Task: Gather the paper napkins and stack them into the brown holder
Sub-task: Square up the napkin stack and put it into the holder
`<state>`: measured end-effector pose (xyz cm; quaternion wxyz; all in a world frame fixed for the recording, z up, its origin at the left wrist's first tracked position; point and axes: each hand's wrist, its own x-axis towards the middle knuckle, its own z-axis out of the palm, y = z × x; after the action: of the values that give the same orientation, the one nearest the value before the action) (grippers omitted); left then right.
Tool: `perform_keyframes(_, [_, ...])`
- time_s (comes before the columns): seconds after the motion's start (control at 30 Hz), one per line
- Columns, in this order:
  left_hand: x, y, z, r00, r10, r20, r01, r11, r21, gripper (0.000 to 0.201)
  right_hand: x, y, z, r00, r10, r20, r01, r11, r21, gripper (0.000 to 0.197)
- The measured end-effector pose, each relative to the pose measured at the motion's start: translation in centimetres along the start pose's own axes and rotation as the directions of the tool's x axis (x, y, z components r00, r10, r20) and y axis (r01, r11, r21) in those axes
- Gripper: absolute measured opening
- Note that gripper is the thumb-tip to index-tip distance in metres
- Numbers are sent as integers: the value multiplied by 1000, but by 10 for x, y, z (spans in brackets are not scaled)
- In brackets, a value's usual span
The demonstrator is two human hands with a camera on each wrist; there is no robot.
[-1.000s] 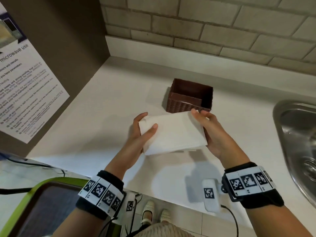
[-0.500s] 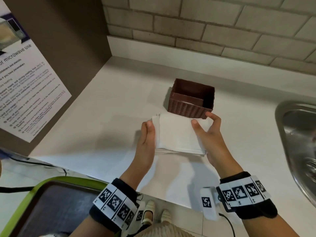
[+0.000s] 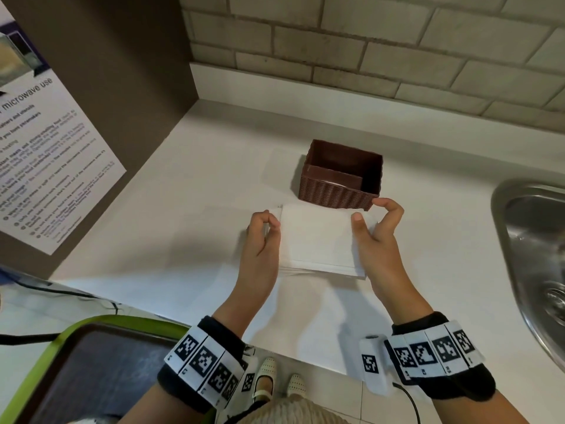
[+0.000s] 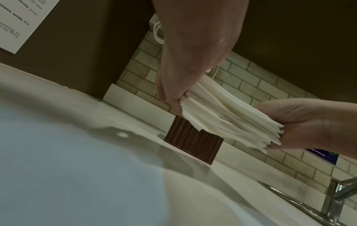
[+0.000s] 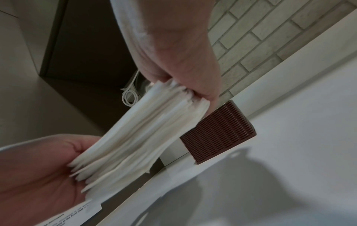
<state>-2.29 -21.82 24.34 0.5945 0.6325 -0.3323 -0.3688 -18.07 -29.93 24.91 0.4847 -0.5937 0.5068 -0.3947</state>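
Observation:
A thick stack of white paper napkins (image 3: 318, 237) hangs just above the white counter, right in front of the brown woven holder (image 3: 342, 191). My left hand (image 3: 269, 221) grips the stack's left edge, fingers curled round it. On the right edge my right hand (image 3: 368, 211) holds it, thumb on top and fingers bent at the far corner beside the holder's front wall. In the left wrist view the napkins (image 4: 231, 119) fan out between both hands above the holder (image 4: 193, 143). The right wrist view shows the same stack (image 5: 144, 137) and the holder (image 5: 218, 133).
A steel sink (image 3: 535, 240) lies at the right with its faucet (image 4: 338, 195). A brown cabinet side with a paper notice (image 3: 46, 148) stands at the left. A green-rimmed tray (image 3: 76, 362) sits below the counter's front edge. A brick wall runs behind the holder.
The left hand has turned from cupping the stack's near corner to gripping its left edge. The right fingers have shifted to the far corner. The stack sits squarer and closer to the holder.

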Motion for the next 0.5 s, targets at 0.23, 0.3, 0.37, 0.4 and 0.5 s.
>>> perform_keyframes(0.23, [0,-6,10,995,-21,-94,22,1000,12,14,-4,6,3,999,-38,23,38,999,-5,27])
perform_keyframes(0.3, [1,-8,11,994,21,-107,-11,995,96,7,-5,3,6,1000,-12,27,11,999,34,29])
perform_keyframes(0.37, [4,-11,10,992,50,-114,-32,988,154,18,-5,0,5,998,55,34,-58,995,86,38])
perform_keyframes(0.4, [6,-12,9,992,43,-114,-26,989,146,19,-5,-1,4,994,105,38,-108,988,108,45])
perform_keyframes(0.5, [8,-10,6,996,9,-93,-2,997,77,7,-4,-2,0,968,240,80,-250,951,182,72])
